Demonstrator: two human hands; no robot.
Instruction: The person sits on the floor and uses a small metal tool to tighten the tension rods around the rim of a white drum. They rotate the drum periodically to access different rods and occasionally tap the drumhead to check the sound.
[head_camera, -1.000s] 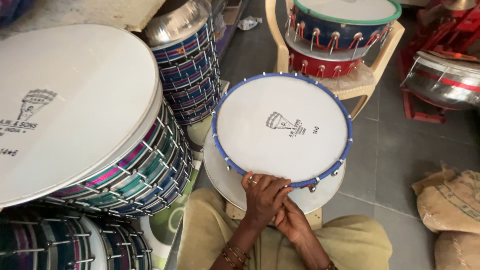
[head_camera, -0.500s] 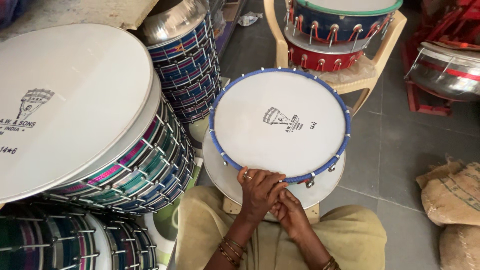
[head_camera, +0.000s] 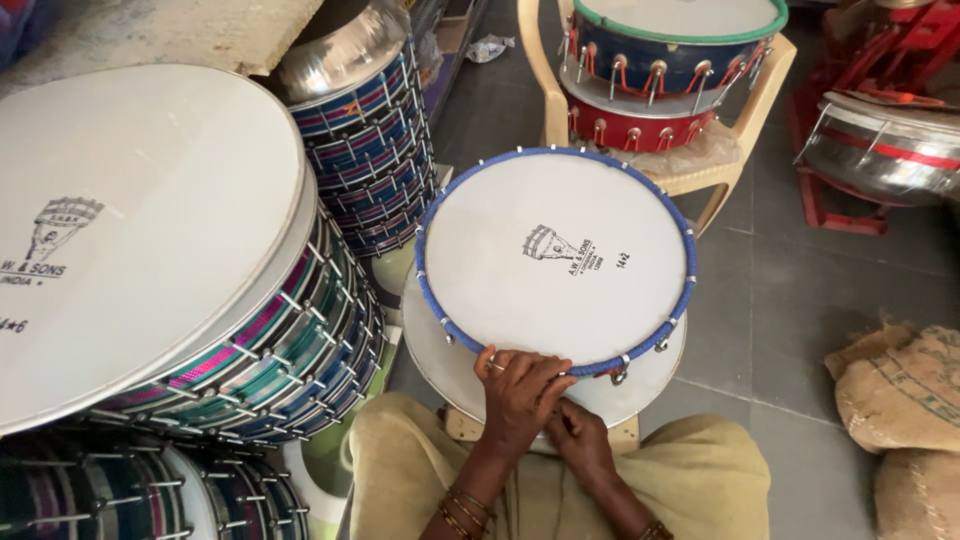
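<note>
White drumhead (head_camera: 555, 255), blue rim (head_camera: 428, 215); teal-magenta striped drums (head_camera: 260, 360).

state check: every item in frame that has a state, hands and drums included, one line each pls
left hand: fingers curled over the near rim of the blue-rimmed drum, gripping it.
right hand: beside and partly under the left, at the drum's near edge; grip hidden.
blue-rimmed drum: head up, stacked on a second white drumhead.
large drum stack: tilted, white head up.
red and blue drums: stacked on a plastic chair.
sacks: on floor, closed.
</note>
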